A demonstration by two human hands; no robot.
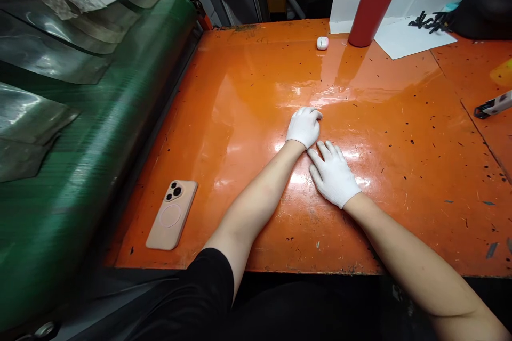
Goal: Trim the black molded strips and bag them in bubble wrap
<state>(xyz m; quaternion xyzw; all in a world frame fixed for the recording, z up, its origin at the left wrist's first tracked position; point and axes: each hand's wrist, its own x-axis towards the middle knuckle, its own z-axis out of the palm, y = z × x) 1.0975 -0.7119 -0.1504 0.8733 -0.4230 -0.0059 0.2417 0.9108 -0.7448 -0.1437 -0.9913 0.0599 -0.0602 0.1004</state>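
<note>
As the head camera looked down on the orange table, the white-gloved left hand and right hand lay empty on it, just beside each other, the left fingers loosely curled and the right fingers spread and released. Farther ahead stood a red bottle near a white earbud case, while a phone lay left of the hands. A careless reach could topple the bottle, and a knock could send the phone sliding toward the green belt.
</note>
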